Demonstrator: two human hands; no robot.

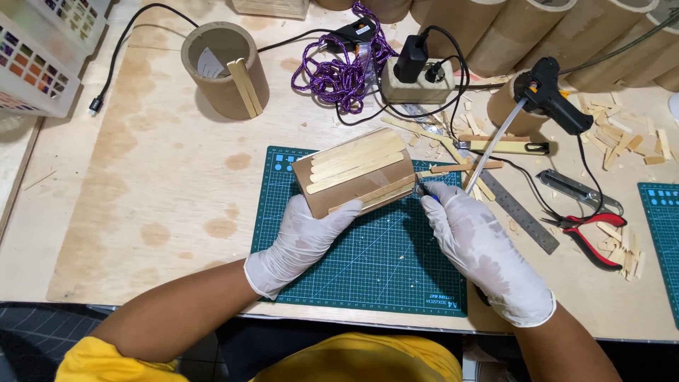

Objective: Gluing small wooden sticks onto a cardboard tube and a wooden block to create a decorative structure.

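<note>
A white paper label (209, 64) sat inside the upright cardboard tube (225, 67), upper left of table (141, 177). No packages, signs or screens seen.

A second cardboard tube (225, 67) stands upright near the workbench's (141, 184) far left, two wooden sticks glued to its side. A purple cord (344, 67) lies tangled at the far edge beside a beige power strip (417, 83). Toward the right edge rest a black glue gun (555, 95), a steel ruler (520, 212), red-handled pliers (590, 230) and scattered stick offcuts (622, 138).
</note>
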